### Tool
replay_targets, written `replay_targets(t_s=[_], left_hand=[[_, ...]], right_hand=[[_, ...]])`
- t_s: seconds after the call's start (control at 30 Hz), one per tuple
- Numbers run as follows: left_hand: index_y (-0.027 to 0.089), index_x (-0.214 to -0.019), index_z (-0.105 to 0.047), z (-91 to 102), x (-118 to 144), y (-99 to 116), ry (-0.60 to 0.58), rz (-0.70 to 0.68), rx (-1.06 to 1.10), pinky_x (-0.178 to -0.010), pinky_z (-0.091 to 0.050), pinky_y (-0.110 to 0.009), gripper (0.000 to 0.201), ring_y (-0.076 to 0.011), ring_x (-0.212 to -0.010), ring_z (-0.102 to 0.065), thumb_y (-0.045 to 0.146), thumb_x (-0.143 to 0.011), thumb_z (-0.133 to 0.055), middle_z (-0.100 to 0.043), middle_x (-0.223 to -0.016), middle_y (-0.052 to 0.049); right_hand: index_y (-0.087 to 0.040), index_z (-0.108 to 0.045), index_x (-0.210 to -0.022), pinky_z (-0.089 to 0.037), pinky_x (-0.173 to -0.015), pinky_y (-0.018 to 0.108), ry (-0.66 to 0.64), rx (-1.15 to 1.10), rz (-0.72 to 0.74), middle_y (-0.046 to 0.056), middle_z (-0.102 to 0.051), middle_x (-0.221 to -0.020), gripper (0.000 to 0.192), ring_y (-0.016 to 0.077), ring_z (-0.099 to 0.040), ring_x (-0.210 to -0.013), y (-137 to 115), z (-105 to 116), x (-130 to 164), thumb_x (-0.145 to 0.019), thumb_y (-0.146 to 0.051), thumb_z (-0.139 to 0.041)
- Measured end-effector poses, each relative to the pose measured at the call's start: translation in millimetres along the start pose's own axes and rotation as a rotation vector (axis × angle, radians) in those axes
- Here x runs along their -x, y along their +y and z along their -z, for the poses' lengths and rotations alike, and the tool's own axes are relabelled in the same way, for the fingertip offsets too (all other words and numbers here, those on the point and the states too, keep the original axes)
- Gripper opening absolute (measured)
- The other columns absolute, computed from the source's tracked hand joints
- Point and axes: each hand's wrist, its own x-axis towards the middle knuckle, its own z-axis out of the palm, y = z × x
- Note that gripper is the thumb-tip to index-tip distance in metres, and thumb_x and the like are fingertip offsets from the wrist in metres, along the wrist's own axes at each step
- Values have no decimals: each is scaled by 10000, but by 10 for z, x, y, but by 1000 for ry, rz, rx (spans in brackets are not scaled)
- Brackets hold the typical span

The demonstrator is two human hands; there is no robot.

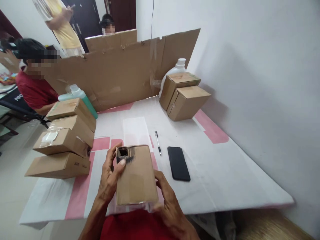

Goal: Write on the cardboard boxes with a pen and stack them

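Observation:
Between my two hands is a small brown cardboard box (136,180), held near the front edge of the table. A dark-edged hole shows in its upper left corner, with black smudges around it. My left hand (111,173) grips the left side, its thumb lying just below the hole. My right hand (166,193) is closed round the lower right side, partly blurred, with some fingers hidden. A black smartphone (178,163) lies to the right of the box. Beyond it, a pen (158,143) rests on the cloth.
Several cardboard boxes (60,140) stand at the left edge beside a bottle of green liquid (86,101). Two more boxes (190,103) and a white jug (175,70) are at the back right. A cardboard partition (120,73) spans the back; people are beyond it.

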Motion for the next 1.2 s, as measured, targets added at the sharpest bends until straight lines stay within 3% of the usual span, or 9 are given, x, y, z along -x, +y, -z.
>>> replay_targets(t_s=[0.1, 0.27, 0.5, 0.67, 0.73, 0.9, 1.03, 1.13, 1.2], left_hand=[[259, -1477, -562, 24, 52, -6, -20, -4, -45, -1049, -559, -440, 627, -335, -1306, -633, 543, -926, -663, -633, -1452, -115], [285, -1411, -601, -81, 221, 49, -95, -66, -134, -1026, -569, -455, 529, -332, -1251, -657, 519, -939, -655, -649, -1410, -107], [295, -1271, -705, -32, 202, 143, 6, -85, -275, -1019, -564, -440, 383, -307, -1177, -686, 501, -959, -624, -726, -1275, -68], [268, -1246, -705, 24, 68, 103, 47, 6, -245, -975, -570, -400, 409, -287, -1137, -687, 544, -959, -612, -735, -1215, -67], [269, -1291, -681, 35, 47, 72, 8, 44, -186, -1031, -542, -404, 443, -290, -1197, -660, 548, -950, -631, -712, -1281, -70], [299, -1504, -509, 43, 76, 12, -131, 74, -40, -1219, -379, -508, 672, -352, -1438, -489, 560, -906, -669, -528, -1559, -87], [329, -1600, -362, 68, 79, -26, -214, 94, 44, -1204, -394, -564, 871, -390, -1474, -444, 558, -843, -726, -434, -1631, -100], [337, -1612, -331, 102, 63, -50, -251, 131, 82, -1198, -397, -583, 882, -398, -1469, -455, 528, -848, -728, -436, -1626, -104], [329, -1598, -349, 107, 60, -58, -263, 133, 86, -1198, -394, -592, 849, -396, -1452, -476, 505, -858, -724, -477, -1587, -109]], right_hand=[[-319, -594, -1465, -551, -1033, 510, 88, -20, 14, 127, -601, -1457, 877, 394, -589, -1327, -94, 86, -109, -901, -910, -277], [-305, -611, -1410, -476, -1140, 526, 319, 208, 47, 113, -599, -1465, 548, 352, -570, -1346, -462, 44, -537, -932, -558, -702], [-249, -708, -1001, -522, -937, 456, 145, 388, 45, 72, -733, -1004, 97, 272, -659, -963, -744, -235, -801, -938, -318, -684], [-238, -682, -1163, -547, -830, 357, 259, 124, -89, 78, -741, -1086, 404, 238, -703, -983, -343, 149, -1088, -1081, -493, -380], [-214, -671, -1082, -522, -803, 363, 341, 363, -298, 97, -741, -980, 332, 262, -707, -910, -59, 362, -1221, -1048, -493, -495], [-132, -626, -1151, -479, -849, 412, 165, 900, -719, 227, -741, -1090, 217, 365, -720, -1030, 489, 551, -1361, -999, -286, -609], [-132, -626, -1046, -472, -807, 376, 169, 864, -732, 216, -739, -1022, 105, 349, -715, -1009, 658, 532, -1332, -977, -193, -576], [-192, -580, -872, -471, -745, 299, 182, 798, -668, 84, -712, -843, 94, 242, -703, -873, 645, 593, -1300, -963, -214, -573], [-223, -514, -826, -443, -608, 245, 325, 576, -578, -8, -626, -694, 167, 166, -640, -666, 518, 637, -1278, -973, -292, -551]])
